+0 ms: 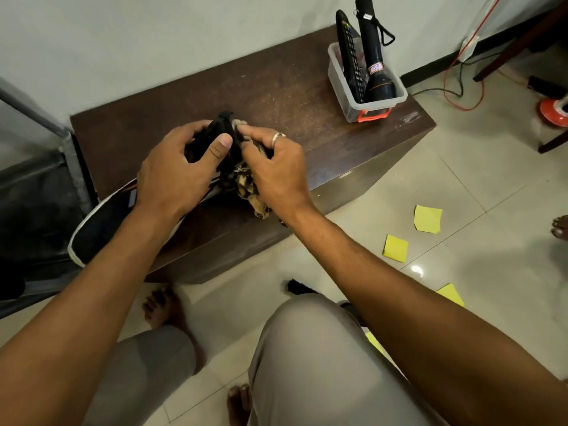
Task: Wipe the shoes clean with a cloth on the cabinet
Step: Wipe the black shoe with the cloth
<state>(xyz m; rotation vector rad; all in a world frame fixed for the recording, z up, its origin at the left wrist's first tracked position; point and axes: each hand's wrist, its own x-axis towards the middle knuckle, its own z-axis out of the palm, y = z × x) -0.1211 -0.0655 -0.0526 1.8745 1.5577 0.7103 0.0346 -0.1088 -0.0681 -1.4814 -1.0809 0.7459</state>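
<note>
A black shoe (101, 222) with a white sole rim lies on the dark brown cabinet (307, 118), toe toward the near left corner. My left hand (178, 167) grips its heel end, thumb across the black collar. My right hand (273, 170), a ring on one finger, holds a crumpled patterned brown and cream cloth (249, 189) pressed against the shoe's heel. The cloth hangs down below the hand. Most of the shoe's middle is hidden under my left hand and wrist.
A clear plastic box (365, 87) with an orange latch holds a black torch and a remote at the cabinet's far right. Yellow paper notes (427, 218) lie on the tiled floor. Cables run along the wall at right. A grey metal frame stands at left.
</note>
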